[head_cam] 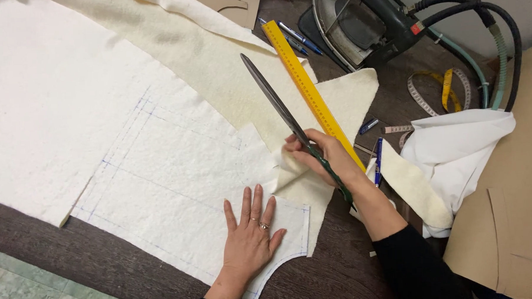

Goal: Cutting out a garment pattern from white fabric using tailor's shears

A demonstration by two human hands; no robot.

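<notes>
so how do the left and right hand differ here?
The left hand lies flat, fingers spread, palm down on the white batting piece with blue marked lines; the right hand is curled and raised. The left hand holds nothing; the right hand grips long scissors and pinches a folded flap of fabric. The left hand wears rings; none show on the right hand. Both are bare, over the same cut edge.

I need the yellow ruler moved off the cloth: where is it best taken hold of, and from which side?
Probably grip the yellow ruler at its far end, near the blue pens, coming from the right edge above. That end lies bare and flat on the cream fabric, while the near end runs under the right hand holding the scissors. It is thin and flat, so pinch across its narrow width.
</notes>
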